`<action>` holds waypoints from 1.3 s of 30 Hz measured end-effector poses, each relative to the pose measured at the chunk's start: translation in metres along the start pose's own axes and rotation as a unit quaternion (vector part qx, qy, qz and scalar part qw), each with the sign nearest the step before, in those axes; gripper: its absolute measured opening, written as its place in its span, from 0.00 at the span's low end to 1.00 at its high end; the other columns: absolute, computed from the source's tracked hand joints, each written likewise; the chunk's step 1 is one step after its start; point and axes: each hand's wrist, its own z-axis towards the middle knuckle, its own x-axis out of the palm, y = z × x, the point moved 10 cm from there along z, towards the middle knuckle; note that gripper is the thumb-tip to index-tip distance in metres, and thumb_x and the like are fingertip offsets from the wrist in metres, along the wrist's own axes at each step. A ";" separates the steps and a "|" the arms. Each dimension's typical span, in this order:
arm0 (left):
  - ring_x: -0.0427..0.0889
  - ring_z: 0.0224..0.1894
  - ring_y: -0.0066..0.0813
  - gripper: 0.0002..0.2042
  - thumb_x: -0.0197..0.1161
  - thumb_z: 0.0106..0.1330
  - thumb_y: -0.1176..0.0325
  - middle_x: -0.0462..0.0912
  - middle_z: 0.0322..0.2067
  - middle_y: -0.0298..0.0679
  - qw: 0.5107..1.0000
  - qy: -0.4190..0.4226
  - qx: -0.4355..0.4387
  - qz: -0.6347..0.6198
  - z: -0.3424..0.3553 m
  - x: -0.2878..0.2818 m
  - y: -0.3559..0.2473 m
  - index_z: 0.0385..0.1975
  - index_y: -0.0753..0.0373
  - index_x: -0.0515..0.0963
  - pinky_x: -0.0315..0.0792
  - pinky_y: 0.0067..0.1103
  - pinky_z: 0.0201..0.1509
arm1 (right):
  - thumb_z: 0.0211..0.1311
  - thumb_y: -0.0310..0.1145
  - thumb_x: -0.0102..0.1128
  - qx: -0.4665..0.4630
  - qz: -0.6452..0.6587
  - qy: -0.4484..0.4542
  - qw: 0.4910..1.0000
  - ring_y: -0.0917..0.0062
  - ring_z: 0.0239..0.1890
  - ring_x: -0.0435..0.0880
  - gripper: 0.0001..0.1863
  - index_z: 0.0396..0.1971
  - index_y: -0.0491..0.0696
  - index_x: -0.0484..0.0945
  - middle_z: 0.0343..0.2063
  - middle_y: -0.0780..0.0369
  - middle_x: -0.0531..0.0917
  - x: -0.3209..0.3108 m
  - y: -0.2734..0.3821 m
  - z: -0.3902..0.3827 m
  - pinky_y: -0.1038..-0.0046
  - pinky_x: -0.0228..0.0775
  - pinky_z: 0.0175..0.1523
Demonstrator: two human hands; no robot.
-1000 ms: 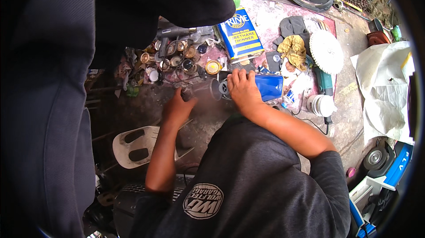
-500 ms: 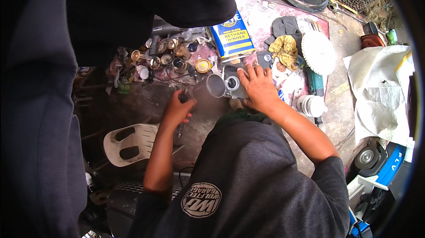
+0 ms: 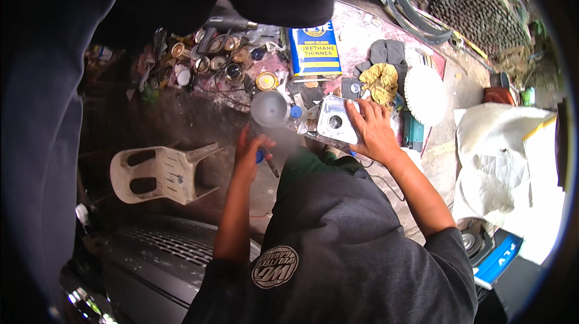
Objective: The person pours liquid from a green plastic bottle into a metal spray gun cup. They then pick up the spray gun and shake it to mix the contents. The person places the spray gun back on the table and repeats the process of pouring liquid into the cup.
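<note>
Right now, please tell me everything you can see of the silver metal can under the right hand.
The silver metal can is a flat, rectangular tin with shiny, slightly dented metal faces. It lies on its broad side at the near edge of the cluttered workbench, with a round dark opening showing on its upper face; no cap is visible on it. The right hand rests spread on its right part, fingers touching the top. A grey funnel sits just to its left.

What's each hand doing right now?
Left hand: closed on a small blue-handled tool.
Right hand: open, flat on the metal can.
</note>
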 end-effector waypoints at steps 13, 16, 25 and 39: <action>0.89 0.51 0.39 0.29 0.61 0.76 0.61 0.84 0.47 0.44 0.995 -0.041 0.034 -0.087 -0.049 -0.020 0.052 0.73 0.59 0.61 0.80 0.28 0.38 | 0.41 0.56 0.85 0.001 -0.051 0.005 0.999 0.52 0.78 0.59 0.68 0.81 0.49 0.54 0.75 0.51 0.64 0.009 0.001 -0.010 0.40 0.48 0.78; 0.88 0.53 0.40 0.26 0.60 0.77 0.59 0.85 0.49 0.44 0.996 -0.053 0.023 -0.071 -0.058 -0.038 0.051 0.71 0.57 0.63 0.80 0.28 0.38 | 0.41 0.60 0.83 0.025 -0.082 0.010 0.996 0.52 0.80 0.56 0.69 0.81 0.48 0.53 0.77 0.50 0.61 0.009 0.001 -0.014 0.39 0.46 0.79; 0.87 0.55 0.40 0.25 0.61 0.76 0.53 0.85 0.54 0.45 0.992 -0.052 -0.007 -0.114 -0.097 -0.105 0.069 0.68 0.55 0.66 0.82 0.30 0.40 | 0.56 0.43 0.78 -0.075 0.143 -0.089 0.983 0.49 0.74 0.69 0.51 0.76 0.43 0.60 0.74 0.43 0.64 -0.011 0.198 -0.019 0.54 0.63 0.76; 0.88 0.53 0.41 0.34 0.63 0.75 0.47 0.89 0.49 0.50 0.977 -0.015 0.167 0.131 -0.154 -0.174 0.016 0.73 0.63 0.66 0.77 0.31 0.59 | 0.61 0.21 0.64 -0.026 0.412 -0.005 0.911 0.49 0.69 0.74 0.41 0.75 0.44 0.62 0.68 0.43 0.72 0.144 0.384 0.002 0.59 0.74 0.65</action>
